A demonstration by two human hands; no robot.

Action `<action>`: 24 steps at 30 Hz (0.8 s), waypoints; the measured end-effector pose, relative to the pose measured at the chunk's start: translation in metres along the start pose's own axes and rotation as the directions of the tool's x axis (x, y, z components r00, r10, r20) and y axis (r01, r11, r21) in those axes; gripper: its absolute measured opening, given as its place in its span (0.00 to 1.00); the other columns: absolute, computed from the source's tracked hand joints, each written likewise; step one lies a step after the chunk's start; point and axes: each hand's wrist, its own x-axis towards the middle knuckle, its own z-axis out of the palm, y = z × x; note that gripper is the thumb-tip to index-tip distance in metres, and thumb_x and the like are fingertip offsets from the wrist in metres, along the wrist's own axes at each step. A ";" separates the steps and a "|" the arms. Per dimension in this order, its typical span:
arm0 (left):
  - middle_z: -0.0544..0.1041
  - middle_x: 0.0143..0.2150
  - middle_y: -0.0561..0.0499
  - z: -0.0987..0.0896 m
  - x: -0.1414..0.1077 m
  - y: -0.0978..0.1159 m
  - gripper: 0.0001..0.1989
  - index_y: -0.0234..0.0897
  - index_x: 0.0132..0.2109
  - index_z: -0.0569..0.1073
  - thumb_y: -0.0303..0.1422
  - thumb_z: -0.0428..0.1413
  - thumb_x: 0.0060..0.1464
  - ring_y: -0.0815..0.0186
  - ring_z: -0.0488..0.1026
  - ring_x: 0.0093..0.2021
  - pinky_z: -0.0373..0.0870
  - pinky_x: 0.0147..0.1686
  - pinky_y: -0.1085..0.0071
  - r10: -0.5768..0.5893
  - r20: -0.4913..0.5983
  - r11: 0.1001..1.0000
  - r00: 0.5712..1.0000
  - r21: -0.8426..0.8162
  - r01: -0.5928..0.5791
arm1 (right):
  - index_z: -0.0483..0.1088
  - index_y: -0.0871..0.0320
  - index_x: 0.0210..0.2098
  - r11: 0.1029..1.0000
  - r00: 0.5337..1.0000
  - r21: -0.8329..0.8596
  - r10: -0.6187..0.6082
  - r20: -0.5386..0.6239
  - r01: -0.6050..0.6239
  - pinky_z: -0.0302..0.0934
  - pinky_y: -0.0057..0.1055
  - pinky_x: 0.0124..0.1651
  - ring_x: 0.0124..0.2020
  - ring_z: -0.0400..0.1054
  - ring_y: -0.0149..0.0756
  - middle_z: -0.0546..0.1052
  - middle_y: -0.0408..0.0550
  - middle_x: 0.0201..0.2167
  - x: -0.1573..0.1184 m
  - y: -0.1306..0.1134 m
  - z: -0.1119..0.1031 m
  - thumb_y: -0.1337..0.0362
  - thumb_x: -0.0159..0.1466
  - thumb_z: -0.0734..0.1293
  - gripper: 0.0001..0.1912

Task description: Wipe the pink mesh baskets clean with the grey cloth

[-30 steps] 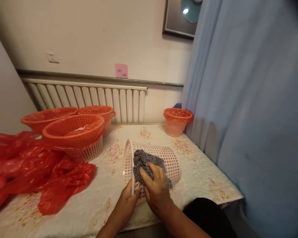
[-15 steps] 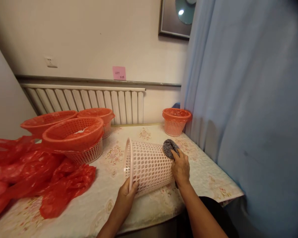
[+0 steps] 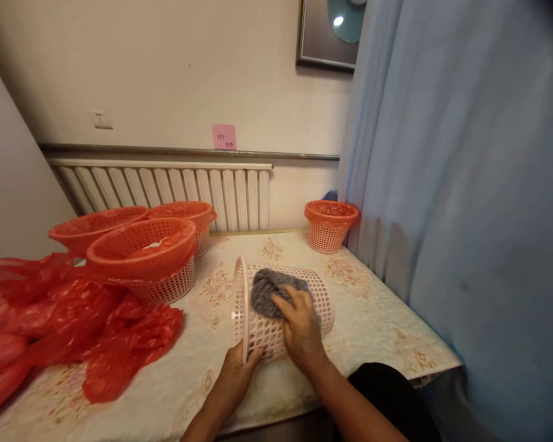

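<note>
A pale pink perforated plastic wastebasket lies on its side on the flowered tablecloth, its open mouth facing left. My left hand grips the rim at the near lower edge, thumb outside. Against the basket's upper side, close to the rim, my right hand presses a crumpled dark grey cloth. The fingers rest over the cloth, and it covers part of the holes.
Several baskets lined with red bags stand at the left, one in front. Loose red plastic bags lie nearer. Another lined basket stands at the back right beside a blue curtain. A radiator runs along the wall.
My right hand has slid the grey cloth left along the basket, from the base end to near the rim. My left hand keeps its hold on the rim.
</note>
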 end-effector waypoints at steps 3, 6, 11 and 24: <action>0.81 0.40 0.45 0.000 -0.003 0.005 0.16 0.32 0.43 0.75 0.41 0.54 0.55 0.56 0.76 0.40 0.72 0.44 0.63 -0.005 -0.050 0.999 0.999 -0.044 0.003 | 0.66 0.55 0.57 0.993 0.994 0.071 -0.099 0.037 0.097 0.58 0.49 0.55 0.54 0.55 0.48 0.59 0.55 0.60 -0.011 -0.038 0.000 0.74 0.58 0.59 0.28; 0.81 0.36 0.47 -0.001 -0.003 0.012 0.15 0.32 0.43 0.74 0.38 0.54 0.54 0.58 0.75 0.36 0.72 0.41 0.64 -0.019 -0.122 0.998 0.992 -0.056 0.013 | 0.65 0.55 0.57 0.994 0.995 0.081 -0.079 0.061 0.073 0.57 0.52 0.55 0.53 0.56 0.50 0.59 0.56 0.59 -0.016 -0.051 -0.003 0.72 0.58 0.62 0.26; 0.80 0.33 0.48 0.002 0.000 0.016 0.15 0.32 0.42 0.74 0.39 0.55 0.52 0.58 0.75 0.35 0.73 0.41 0.65 -0.072 -0.118 0.995 0.990 -0.084 0.062 | 0.66 0.56 0.55 0.991 0.996 0.106 -0.081 0.022 0.078 0.50 0.57 0.60 0.59 0.52 0.53 0.59 0.56 0.57 -0.009 -0.040 -0.009 0.70 0.55 0.65 0.27; 0.82 0.45 0.41 0.007 -0.007 -0.013 0.21 0.32 0.45 0.76 0.43 0.58 0.51 0.51 0.77 0.47 0.72 0.50 0.58 -0.058 -0.060 0.994 0.996 -0.093 0.052 | 0.63 0.57 0.57 0.974 0.973 0.015 -0.228 0.030 0.228 0.51 0.53 0.60 0.66 0.45 0.52 0.56 0.56 0.65 -0.005 -0.026 0.001 0.75 0.58 0.58 0.28</action>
